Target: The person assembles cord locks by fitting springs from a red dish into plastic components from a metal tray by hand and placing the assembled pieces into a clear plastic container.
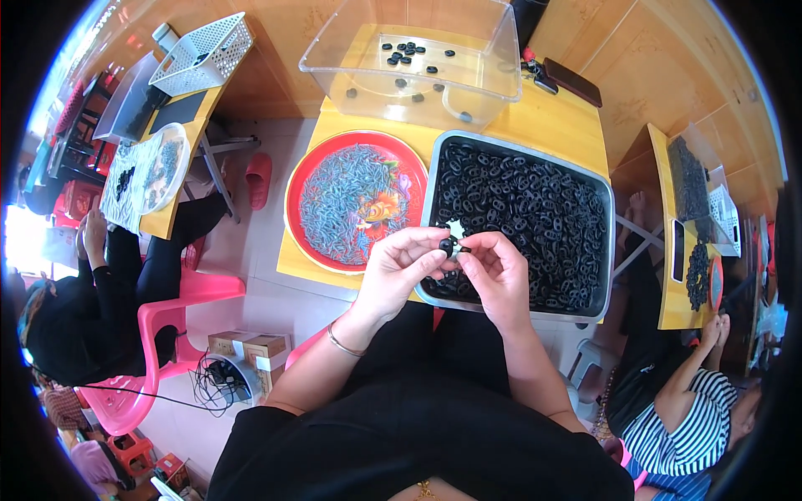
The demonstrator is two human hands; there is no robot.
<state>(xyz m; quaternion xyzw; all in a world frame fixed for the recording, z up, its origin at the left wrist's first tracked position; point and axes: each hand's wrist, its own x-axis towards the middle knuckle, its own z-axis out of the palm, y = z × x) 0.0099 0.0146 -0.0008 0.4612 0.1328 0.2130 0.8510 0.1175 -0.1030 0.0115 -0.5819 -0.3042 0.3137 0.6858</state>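
My left hand point(399, 265) pinches a small black plastic piece point(448, 246) between thumb and fingertips. Close against it, my right hand point(499, 277) is closed at the fingertips on the dark end of the same piece or of a second one; I cannot tell which. Both hands hover over the near left part of a metal tray point(606, 250) heaped with black oval pieces with holes point(535, 217). Left of it lies a red round tray point(292, 219) with a flower pattern, holding many thin grey-blue pins point(338, 200).
A clear plastic bin point(493, 42) with several black pieces stands at the back of the yellow table point(576, 125). Keys and a brown case point(572, 82) lie to its right. People work at tables on either side. A pink chair point(163, 326) and cardboard box point(251, 346) stand at left.
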